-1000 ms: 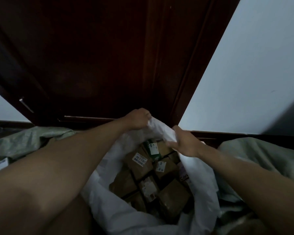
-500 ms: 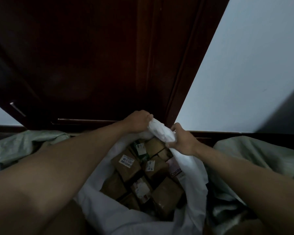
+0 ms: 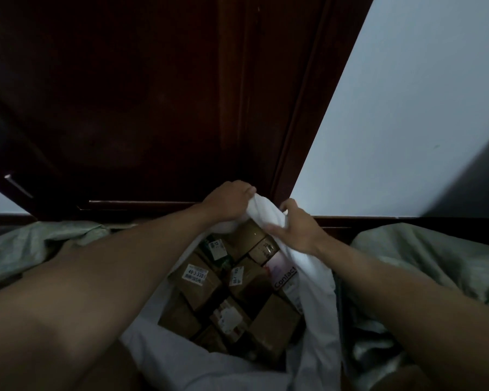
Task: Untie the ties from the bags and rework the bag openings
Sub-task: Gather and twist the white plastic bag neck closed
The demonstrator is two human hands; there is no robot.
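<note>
A large white bag stands open below me, filled with several brown cardboard parcels bearing white labels. My left hand grips the far rim of the bag's mouth, fingers curled over the bunched white fabric. My right hand holds the same rim just to the right, thumb and fingers pinching the fabric. The two hands are close together at the far edge of the opening. No tie is visible.
Greenish woven sacks lie on the left and on the right. A dark wooden door rises straight ahead, with a pale wall to its right. The room is dim.
Both hands have drawn closer together along the bag's far rim, gathering the fabric between them. The view has shifted slightly, so the parcels sit a little further left.
</note>
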